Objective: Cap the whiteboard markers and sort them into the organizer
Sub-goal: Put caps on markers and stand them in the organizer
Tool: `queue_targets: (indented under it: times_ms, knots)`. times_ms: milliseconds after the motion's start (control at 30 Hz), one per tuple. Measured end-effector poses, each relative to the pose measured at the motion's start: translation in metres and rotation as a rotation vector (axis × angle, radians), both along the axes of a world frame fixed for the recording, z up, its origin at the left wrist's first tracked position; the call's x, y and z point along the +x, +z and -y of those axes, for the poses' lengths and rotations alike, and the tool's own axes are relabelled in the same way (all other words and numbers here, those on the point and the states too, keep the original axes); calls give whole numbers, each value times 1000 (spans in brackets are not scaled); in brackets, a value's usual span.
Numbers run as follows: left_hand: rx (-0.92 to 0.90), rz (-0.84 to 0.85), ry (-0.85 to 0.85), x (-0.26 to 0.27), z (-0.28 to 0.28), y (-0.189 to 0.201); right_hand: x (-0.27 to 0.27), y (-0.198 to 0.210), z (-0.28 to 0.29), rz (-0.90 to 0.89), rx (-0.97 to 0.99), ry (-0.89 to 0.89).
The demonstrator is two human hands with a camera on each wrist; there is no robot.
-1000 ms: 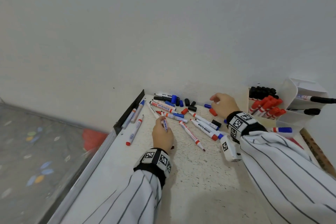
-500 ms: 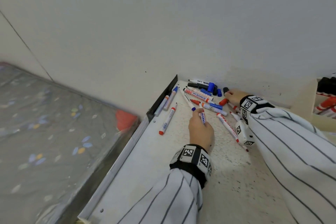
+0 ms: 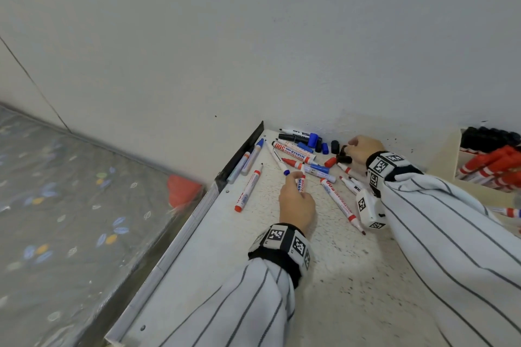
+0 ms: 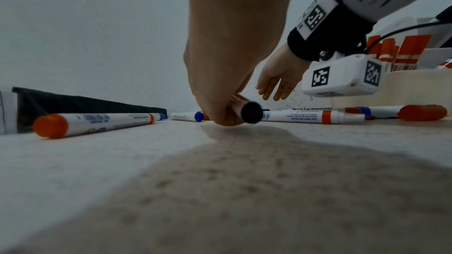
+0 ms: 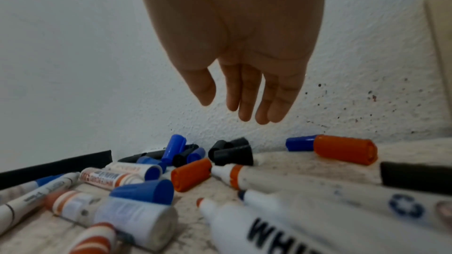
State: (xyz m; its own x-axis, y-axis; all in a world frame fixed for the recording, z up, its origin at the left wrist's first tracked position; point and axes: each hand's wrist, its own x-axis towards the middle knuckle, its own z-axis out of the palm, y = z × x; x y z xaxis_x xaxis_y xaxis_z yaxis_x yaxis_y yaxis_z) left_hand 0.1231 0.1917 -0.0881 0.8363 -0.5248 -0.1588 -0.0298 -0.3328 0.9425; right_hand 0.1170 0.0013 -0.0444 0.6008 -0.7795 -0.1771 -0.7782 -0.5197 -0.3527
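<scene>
Several uncapped whiteboard markers and loose caps lie in the table's far corner. My left hand (image 3: 296, 177) pinches a white marker with red print (image 3: 300, 185), held low over the table; its dark end (image 4: 252, 112) faces the left wrist camera. My right hand (image 3: 351, 146) hovers by the wall with straight fingers (image 5: 244, 103) and holds nothing. Below it lie black caps (image 5: 232, 154), a blue cap (image 5: 173, 148) and a red cap (image 5: 190, 174). The organizer (image 3: 445, 158) at the right edge holds red markers (image 3: 490, 169) and black ones (image 3: 490, 139).
The wall stands right behind the pile. A black strip (image 3: 239, 149) runs along the table's left edge, with a red-capped marker (image 3: 248, 189) and two more beside it. Off the left edge, lower down, are a patterned grey surface and a red object (image 3: 183, 191).
The head view has swung left, pushing the organizer to the right edge. My right hand has moved left along the wall to the black caps. My left hand keeps its marker.
</scene>
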Motion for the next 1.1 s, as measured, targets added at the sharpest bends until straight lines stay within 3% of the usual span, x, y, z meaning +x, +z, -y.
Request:
queue_targets:
  times_ms: [167,467,767,900,1100]
  knots:
    - [11,9,2,-2,0,2,-16,-4,5,-165,87,137]
    - [23,10,-11,0,2,-3,2,-15,1,-209,88,194]
    - [23,41,-21,1,2,-5,8,-18,-1,-172,58,117]
    - [13,49,-21,0,1,-4,5,-16,-1,38,-36,18]
    - [-29,64,-21,0,-2,-3,-9,1,-22,414,-29,-74]
